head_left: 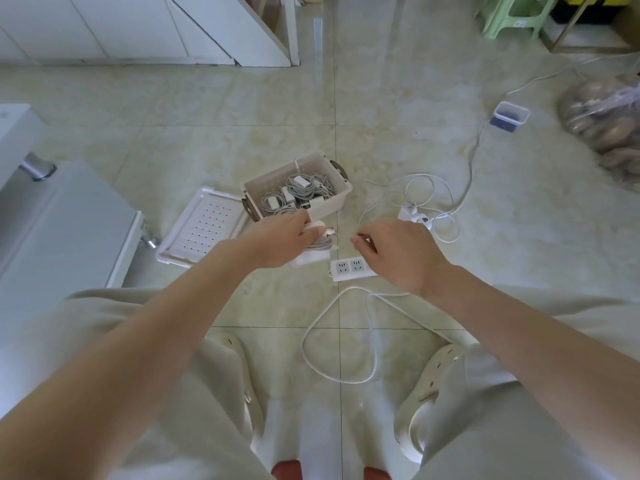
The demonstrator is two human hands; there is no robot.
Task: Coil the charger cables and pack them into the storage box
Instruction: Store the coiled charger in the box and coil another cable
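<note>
While the left grip [280, 241] curls round a white charger [316, 226], with its grey cable [320, 242] bundled under the fingers, the right grip [398, 258] pinches a thin white cable end [356, 240] between thumb and forefinger, just apart from the bundle. Both hang above the tiled floor [415, 150], near the front of the storage box [330, 205], which stands open with several coiled chargers inside. Its perforated lid [204, 226] lies flat beside the box on the left. A white power strip [349, 267] lies partly under the right grip, and a white cord [311, 330] loops toward the feet. Another charger [410, 213] with loose cable lies right of the box
</note>
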